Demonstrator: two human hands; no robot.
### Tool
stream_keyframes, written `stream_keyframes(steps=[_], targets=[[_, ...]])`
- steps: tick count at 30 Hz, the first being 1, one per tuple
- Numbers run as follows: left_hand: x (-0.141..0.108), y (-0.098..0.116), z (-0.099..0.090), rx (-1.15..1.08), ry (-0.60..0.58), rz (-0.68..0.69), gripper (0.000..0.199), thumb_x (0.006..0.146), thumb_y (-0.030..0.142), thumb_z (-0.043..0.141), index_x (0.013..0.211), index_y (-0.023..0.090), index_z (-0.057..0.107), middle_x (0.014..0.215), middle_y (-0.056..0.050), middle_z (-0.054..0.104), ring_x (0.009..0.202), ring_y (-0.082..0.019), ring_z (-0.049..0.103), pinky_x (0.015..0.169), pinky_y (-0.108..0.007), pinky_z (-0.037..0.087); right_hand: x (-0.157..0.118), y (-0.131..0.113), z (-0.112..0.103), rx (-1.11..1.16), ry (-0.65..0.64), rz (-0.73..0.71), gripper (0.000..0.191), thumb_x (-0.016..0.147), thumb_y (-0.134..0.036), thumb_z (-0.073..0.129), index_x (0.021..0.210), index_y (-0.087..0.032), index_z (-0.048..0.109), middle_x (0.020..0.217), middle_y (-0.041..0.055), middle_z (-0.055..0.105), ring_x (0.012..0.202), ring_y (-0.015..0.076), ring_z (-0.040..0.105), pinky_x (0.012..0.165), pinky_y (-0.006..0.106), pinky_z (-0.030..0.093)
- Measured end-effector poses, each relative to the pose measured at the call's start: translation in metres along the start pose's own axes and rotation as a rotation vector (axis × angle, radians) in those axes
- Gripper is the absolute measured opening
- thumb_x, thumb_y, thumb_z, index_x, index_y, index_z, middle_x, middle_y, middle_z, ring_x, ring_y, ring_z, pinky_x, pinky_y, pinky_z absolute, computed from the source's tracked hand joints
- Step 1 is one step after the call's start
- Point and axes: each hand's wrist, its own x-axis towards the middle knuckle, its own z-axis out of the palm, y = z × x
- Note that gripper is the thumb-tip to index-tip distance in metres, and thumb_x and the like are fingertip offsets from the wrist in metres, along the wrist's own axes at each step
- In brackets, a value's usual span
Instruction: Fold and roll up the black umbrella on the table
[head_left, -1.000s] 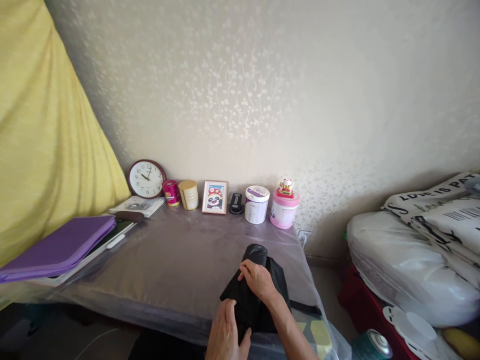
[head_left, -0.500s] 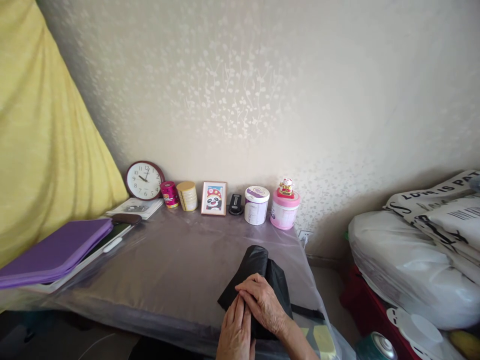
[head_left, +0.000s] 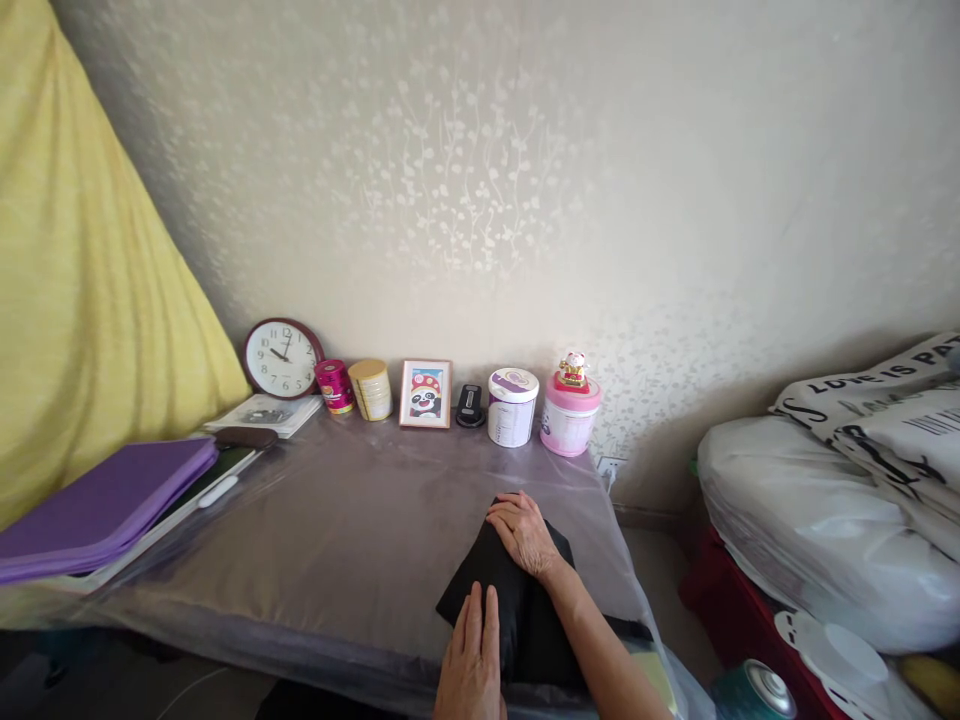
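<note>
A black folded sheet of thin fabric lies on the near right part of the table, with a dark strap sticking out to its right. My left hand rests on its near side, fingers stretched out and lying flat. Farther up, my right hand lies over the fabric's far end, its fingers bent a little across the top edge and not wrapped round anything. The right forearm covers part of the fabric. What kind of article the fabric is, I cannot tell.
Along the wall stand a clock, a pink tin, a yellow-lidded tub, a panda picture, a black device and two tubs. Purple folders lie left. White bags and a spray can are right.
My right hand has moved away from the left hand, up to the fabric's far end. The raised far part of the fabric now lies flatter. My left hand stays near the front.
</note>
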Motion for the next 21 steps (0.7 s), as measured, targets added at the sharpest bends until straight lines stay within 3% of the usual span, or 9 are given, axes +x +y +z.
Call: stream_keyframes(steps=[3, 6, 10, 12, 15, 18, 21], targets=[[-0.001, 0.003, -0.006, 0.02, -0.026, -0.025, 0.088, 0.058, -0.007, 0.033, 0.138, 0.018, 0.005, 0.148, -0.005, 0.008, 0.134, -0.022, 0.019, 0.103, -0.033, 0.029, 0.011, 0.013, 0.002, -0.022, 0.008, 0.07, 0.029, 0.091, -0.025, 0.039, 0.09, -0.024, 0.068, 0.101, 0.0012, 0.068, 0.109, 0.017, 0.051, 0.098, 0.035, 0.032], [-0.004, 0.006, -0.014, 0.057, -0.025, -0.048, 0.087, 0.06, -0.006, 0.033, 0.138, 0.021, 0.005, 0.148, -0.004, 0.011, 0.131, -0.026, 0.026, 0.102, -0.04, 0.03, 0.013, 0.023, 0.0, -0.076, 0.081, 0.209, 0.029, 0.09, -0.024, 0.037, 0.096, -0.021, 0.066, 0.105, 0.0039, 0.066, 0.101, 0.0165, 0.056, 0.092, 0.03, 0.037], [-0.005, 0.007, -0.024, 0.119, -0.021, -0.084, 0.09, 0.059, -0.005, 0.035, 0.138, 0.023, 0.004, 0.147, -0.005, 0.016, 0.124, -0.031, 0.035, 0.099, -0.05, 0.028, -0.003, 0.037, -0.012, -0.124, 0.201, 0.352, 0.031, 0.088, -0.02, 0.036, 0.096, -0.015, 0.065, 0.104, 0.0103, 0.065, 0.1, 0.0205, 0.056, 0.092, 0.034, 0.038], [-0.005, 0.006, -0.026, 0.126, -0.022, -0.102, 0.092, 0.058, -0.005, 0.037, 0.138, 0.024, 0.003, 0.147, -0.005, 0.019, 0.124, -0.033, 0.035, 0.098, -0.052, 0.029, -0.019, 0.043, -0.018, -0.098, 0.231, 0.382, 0.029, 0.083, -0.017, 0.038, 0.095, -0.016, 0.065, 0.106, 0.009, 0.065, 0.101, 0.0209, 0.056, 0.092, 0.035, 0.038], [-0.004, 0.004, -0.025, 0.076, -0.064, -0.13, 0.094, 0.059, -0.005, 0.038, 0.138, 0.026, -0.002, 0.148, -0.008, 0.017, 0.116, -0.031, 0.045, 0.09, -0.044, 0.039, -0.043, 0.05, -0.024, 0.0, 0.267, 0.436, 0.029, 0.079, -0.018, 0.038, 0.09, -0.02, 0.065, 0.102, 0.0057, 0.066, 0.098, 0.0203, 0.058, 0.094, 0.037, 0.038], [-0.001, 0.0, -0.024, -0.033, -0.138, -0.153, 0.096, 0.06, -0.004, 0.039, 0.137, 0.026, -0.009, 0.149, -0.01, 0.011, 0.095, -0.021, 0.06, 0.074, -0.027, 0.045, -0.065, 0.054, -0.027, 0.155, 0.306, 0.485, 0.029, 0.077, -0.025, 0.039, 0.087, -0.02, 0.066, 0.094, 0.0055, 0.068, 0.092, 0.0204, 0.06, 0.087, 0.034, 0.043], [0.002, -0.008, -0.028, -0.123, -0.111, -0.128, 0.097, 0.059, -0.001, 0.043, 0.139, 0.021, -0.007, 0.147, -0.012, 0.018, 0.096, -0.019, 0.06, 0.077, -0.024, 0.043, -0.079, 0.057, -0.03, 0.316, 0.338, 0.557, 0.029, 0.073, -0.032, 0.043, 0.083, -0.021, 0.067, 0.09, 0.0049, 0.069, 0.089, 0.0216, 0.062, 0.084, 0.034, 0.046]])
